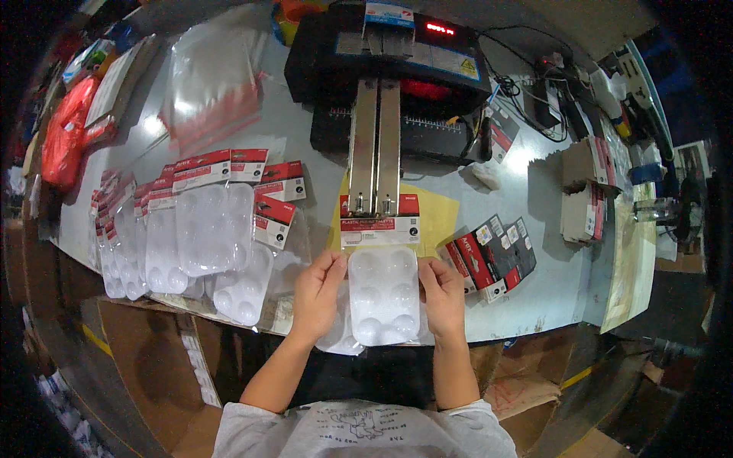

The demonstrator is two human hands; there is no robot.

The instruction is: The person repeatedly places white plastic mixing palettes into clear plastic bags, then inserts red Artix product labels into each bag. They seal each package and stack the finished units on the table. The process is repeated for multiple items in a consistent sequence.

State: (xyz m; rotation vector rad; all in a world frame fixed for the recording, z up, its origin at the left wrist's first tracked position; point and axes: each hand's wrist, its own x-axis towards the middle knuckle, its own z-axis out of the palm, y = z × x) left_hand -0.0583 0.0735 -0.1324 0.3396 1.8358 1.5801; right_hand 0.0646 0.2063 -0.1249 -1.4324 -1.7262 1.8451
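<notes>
A white plastic paint palette (pixel 384 298) with round wells lies in a clear bag in front of me. A red and white header card (pixel 379 230) tops the bag, its upper edge beneath the two metal arms (pixel 375 145) of a black stapling machine (pixel 389 57). My left hand (pixel 319 294) pinches the bag's left edge, fingers closed. On the opposite edge, my right hand (pixel 444 294) grips it between thumb and fingers. Another white palette (pixel 337 336) shows partly beneath, beside my left wrist.
Several bagged palettes with header cards (pixel 214 221) are heaped at left. Behind them lie clear bags (pixel 214 91) and a red plastic bag (pixel 67 133). Loose header cards (pixel 489 263) lie at right, near stacked cards (pixel 588 191). A yellow sheet (pixel 435 214) lies under the arms; cables (pixel 534 99) run behind.
</notes>
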